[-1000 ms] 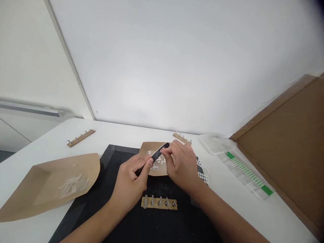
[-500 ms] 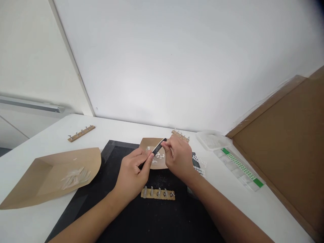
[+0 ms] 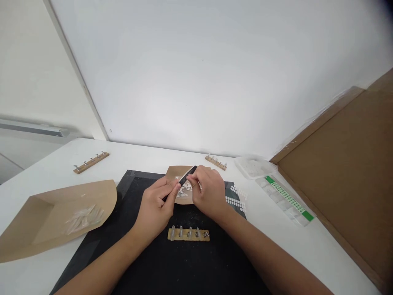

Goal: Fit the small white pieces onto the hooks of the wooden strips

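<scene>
My left hand (image 3: 156, 200) is closed around the lower part of a black nail file (image 3: 184, 178) with a white edge, held slanting up to the right. My right hand (image 3: 208, 190) pinches close against the file's upper part; whatever lies between its fingertips is too small to make out. Below both hands, a wooden nail-tip stand (image 3: 188, 234) rests on the black mat (image 3: 166, 266), several clear nail tips upright on its posts. Behind the hands is a small brown paper tray (image 3: 175, 170) with small white pieces (image 3: 184, 189) in it.
A larger brown paper tray (image 3: 39, 217) on the left holds clear nail tips (image 3: 84, 219). More peg stands are at the back left (image 3: 91, 162) and back right (image 3: 215, 162). White dots (image 3: 236, 201), a clear bag (image 3: 256, 167) and a green-marked clear case (image 3: 288, 198) lie right.
The whole view has shifted a little, so things appear slightly further left. Both hands keep nearly the same grip around the nail file.
</scene>
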A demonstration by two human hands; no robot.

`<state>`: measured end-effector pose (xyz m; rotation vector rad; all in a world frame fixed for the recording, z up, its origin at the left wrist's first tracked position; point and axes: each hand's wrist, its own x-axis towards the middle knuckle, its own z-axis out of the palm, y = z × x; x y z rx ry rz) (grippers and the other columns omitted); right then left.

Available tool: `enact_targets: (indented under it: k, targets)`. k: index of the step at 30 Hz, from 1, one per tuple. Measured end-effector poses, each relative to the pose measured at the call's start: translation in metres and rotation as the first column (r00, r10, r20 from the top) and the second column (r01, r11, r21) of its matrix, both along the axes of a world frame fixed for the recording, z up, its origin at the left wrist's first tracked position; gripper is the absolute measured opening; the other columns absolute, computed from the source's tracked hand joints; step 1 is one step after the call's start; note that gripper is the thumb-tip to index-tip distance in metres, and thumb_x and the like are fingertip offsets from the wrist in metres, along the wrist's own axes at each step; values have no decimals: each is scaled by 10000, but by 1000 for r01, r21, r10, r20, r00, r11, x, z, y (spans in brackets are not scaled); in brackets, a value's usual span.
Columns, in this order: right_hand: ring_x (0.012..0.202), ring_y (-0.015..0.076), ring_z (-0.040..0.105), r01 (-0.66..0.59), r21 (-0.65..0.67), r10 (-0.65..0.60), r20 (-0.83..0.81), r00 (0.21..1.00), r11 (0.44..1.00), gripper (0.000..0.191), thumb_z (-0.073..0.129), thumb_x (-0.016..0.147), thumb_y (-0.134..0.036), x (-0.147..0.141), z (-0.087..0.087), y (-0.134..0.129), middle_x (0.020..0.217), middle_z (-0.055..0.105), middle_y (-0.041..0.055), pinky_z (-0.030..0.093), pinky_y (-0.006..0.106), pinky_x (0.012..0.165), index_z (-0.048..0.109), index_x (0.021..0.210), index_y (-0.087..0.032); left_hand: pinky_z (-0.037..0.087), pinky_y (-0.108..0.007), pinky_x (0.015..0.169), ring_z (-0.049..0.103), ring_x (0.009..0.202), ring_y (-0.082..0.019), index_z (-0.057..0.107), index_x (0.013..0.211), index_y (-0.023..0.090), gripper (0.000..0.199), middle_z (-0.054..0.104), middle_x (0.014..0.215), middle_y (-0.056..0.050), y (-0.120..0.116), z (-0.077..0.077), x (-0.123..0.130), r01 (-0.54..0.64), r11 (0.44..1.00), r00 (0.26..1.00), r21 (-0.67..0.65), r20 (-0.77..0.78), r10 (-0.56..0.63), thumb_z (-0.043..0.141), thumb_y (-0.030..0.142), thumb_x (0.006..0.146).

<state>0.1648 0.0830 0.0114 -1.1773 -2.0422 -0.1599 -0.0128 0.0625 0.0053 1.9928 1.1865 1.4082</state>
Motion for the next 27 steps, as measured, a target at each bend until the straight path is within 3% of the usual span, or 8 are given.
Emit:
enact_targets:
  k: [6,19,27]
  targets:
    - [671,181,535,16,-5,-16,-22,1000,1000,255,529,1038,-229,1,-3,3,721,624,10,316,337,687,501,785,-226,441,-243,596,556,613,-137,528,488,187,578,525,576,3,0,1,0,-5,1000,1000,-6,-7,5,542,277,1059]
    - [643,168,528,9,-14,-9,-20,1000,1000,284,519,1038,-230,2,-1,4,706,622,0,301,350,684,484,756,-226,440,-255,603,555,620,-137,571,517,185,546,518,607,1,-2,0,0,4,1000,1000,-28,-9,-4,546,262,1057]
    - [643,165,524,7,-37,-9,-33,999,999,272,522,1021,-210,-1,0,-1,698,636,1,278,354,687,501,750,-219,448,-249,599,563,629,-129,566,518,180,540,540,656,-9,-2,0,-1,-3,1000,999,24,-32,4,547,233,1055]
